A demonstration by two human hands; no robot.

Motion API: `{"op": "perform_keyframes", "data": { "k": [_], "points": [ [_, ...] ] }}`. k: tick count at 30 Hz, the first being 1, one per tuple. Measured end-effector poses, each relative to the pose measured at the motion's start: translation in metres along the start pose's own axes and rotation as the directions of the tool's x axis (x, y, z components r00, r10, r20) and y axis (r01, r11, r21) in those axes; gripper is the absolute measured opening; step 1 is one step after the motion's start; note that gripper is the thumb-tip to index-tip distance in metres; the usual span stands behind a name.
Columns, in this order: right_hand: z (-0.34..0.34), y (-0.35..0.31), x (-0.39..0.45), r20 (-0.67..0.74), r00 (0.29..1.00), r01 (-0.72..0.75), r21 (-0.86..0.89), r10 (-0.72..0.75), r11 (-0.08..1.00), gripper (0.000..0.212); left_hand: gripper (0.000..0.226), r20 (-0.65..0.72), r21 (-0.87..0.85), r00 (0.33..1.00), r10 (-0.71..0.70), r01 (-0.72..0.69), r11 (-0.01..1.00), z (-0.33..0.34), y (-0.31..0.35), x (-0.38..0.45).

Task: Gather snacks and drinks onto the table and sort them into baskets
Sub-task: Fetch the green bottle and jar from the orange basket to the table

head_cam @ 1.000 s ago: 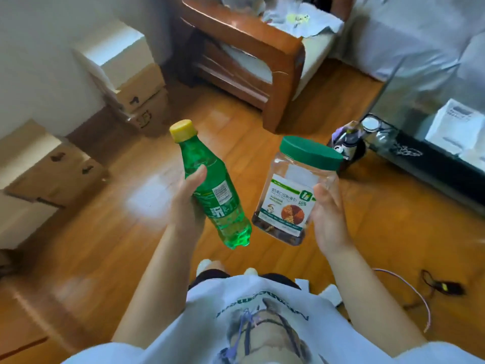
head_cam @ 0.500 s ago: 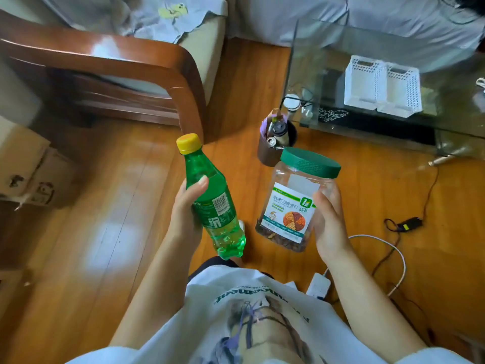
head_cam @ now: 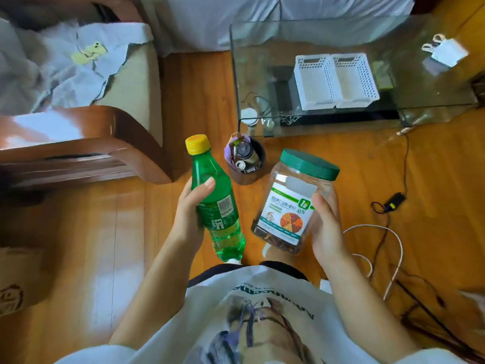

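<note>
Both forearms are extended forward from the torso, bare to the elbow. The left hand [head_cam: 190,214] is curled around a green bottle [head_cam: 216,203], thumb across its front. The right hand [head_cam: 326,227] is wrapped around a clear jar [head_cam: 291,203], thumb on its label.

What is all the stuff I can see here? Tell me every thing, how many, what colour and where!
soda bottle: 1, green with yellow cap, in the left hand
snack jar: 1, clear with green lid, in the right hand
baskets: 2, white, side by side on the glass table
glass table: 1, clear, far right
bin: 1, dark brown, on the floor by the table's near corner, holding trash
armchair: 1, brown wood with pale cushion, left
cloth: 1, grey-white, on the armchair
cables: several, black and white, on the floor at right
left hand: 1, grip round the bottle
right hand: 1, grip round the jar
</note>
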State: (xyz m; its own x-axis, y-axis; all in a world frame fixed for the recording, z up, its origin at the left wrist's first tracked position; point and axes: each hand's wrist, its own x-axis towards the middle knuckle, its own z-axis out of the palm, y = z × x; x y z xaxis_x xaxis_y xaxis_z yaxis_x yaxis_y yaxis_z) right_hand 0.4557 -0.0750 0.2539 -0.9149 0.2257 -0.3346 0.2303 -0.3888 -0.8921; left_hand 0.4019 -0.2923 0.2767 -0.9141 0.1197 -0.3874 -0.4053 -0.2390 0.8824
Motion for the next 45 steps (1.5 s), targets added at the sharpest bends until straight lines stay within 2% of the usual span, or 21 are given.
{"op": "perform_keyframes", "data": {
  "k": [7, 11, 12, 16, 19, 21, 25, 29, 32, 36, 40, 45],
  "points": [
    [-0.038, -0.037, 0.097, -0.027, 0.999, 0.040, 0.027, -0.040, 0.999, 0.054, 0.042, 0.053, 0.012, 0.998, -0.036, 0.036, 0.999, 0.066, 0.010, 0.097],
    [-0.068, -0.077, 0.158, -0.059, 0.996, 0.070, 0.017, -0.069, 0.997, 0.058, 0.039, 0.046, 0.013, 0.997, -0.055, 0.055, 0.998, 0.129, 0.021, 0.156],
    [-0.076, -0.088, 0.173, -0.067, 0.995, 0.075, 0.011, -0.074, 0.997, 0.059, 0.042, 0.039, 0.003, 0.997, -0.070, 0.070, 0.998, 0.146, 0.025, 0.170],
    [-0.107, -0.125, 0.226, -0.050, 0.996, 0.078, -0.004, -0.079, 0.997, 0.049, 0.077, -0.019, -0.074, 0.995, -0.096, 0.095, 0.993, 0.203, 0.034, 0.218],
    [-0.120, -0.141, 0.265, -0.027, 0.998, 0.048, -0.049, -0.050, 0.998, 0.051, 0.081, -0.075, -0.112, 0.992, -0.099, 0.090, 0.990, 0.226, 0.038, 0.246],
    [-0.124, -0.146, 0.288, -0.014, 1.000, 0.018, -0.059, -0.019, 0.998, 0.055, 0.078, -0.110, -0.129, 0.988, -0.110, 0.096, 0.987, 0.231, 0.038, 0.262],
    [-0.122, -0.152, 0.339, 0.023, 0.999, -0.046, -0.091, 0.049, 0.995, 0.059, 0.050, -0.185, -0.107, 0.977, -0.105, 0.086, 0.991, 0.224, 0.038, 0.300],
    [-0.111, -0.157, 0.399, 0.080, 0.993, -0.070, -0.155, 0.083, 0.985, 0.063, 0.036, -0.223, -0.108, 0.970, -0.101, 0.079, 0.991, 0.217, 0.045, 0.350],
    [-0.098, -0.164, 0.445, 0.121, 0.987, -0.080, -0.204, 0.106, 0.976, 0.059, 0.044, -0.277, -0.115, 0.952, -0.131, 0.102, 0.988, 0.215, 0.053, 0.391],
    [-0.081, -0.172, 0.509, 0.094, 0.981, -0.138, -0.281, 0.170, 0.950, 0.060, 0.035, -0.316, -0.114, 0.939, -0.136, 0.105, 0.988, 0.208, 0.063, 0.454],
    [-0.062, -0.168, 0.577, 0.037, 0.974, -0.192, -0.385, 0.223, 0.903, 0.062, 0.038, -0.343, -0.100, 0.926, -0.157, 0.130, 0.986, 0.197, 0.064, 0.519],
    [-0.035, -0.134, 0.658, -0.039, 0.975, -0.209, -0.472, 0.217, 0.856, 0.082, 0.057, -0.385, -0.048, 0.900, -0.206, 0.204, 0.978, 0.183, 0.049, 0.597]
  ]
}}
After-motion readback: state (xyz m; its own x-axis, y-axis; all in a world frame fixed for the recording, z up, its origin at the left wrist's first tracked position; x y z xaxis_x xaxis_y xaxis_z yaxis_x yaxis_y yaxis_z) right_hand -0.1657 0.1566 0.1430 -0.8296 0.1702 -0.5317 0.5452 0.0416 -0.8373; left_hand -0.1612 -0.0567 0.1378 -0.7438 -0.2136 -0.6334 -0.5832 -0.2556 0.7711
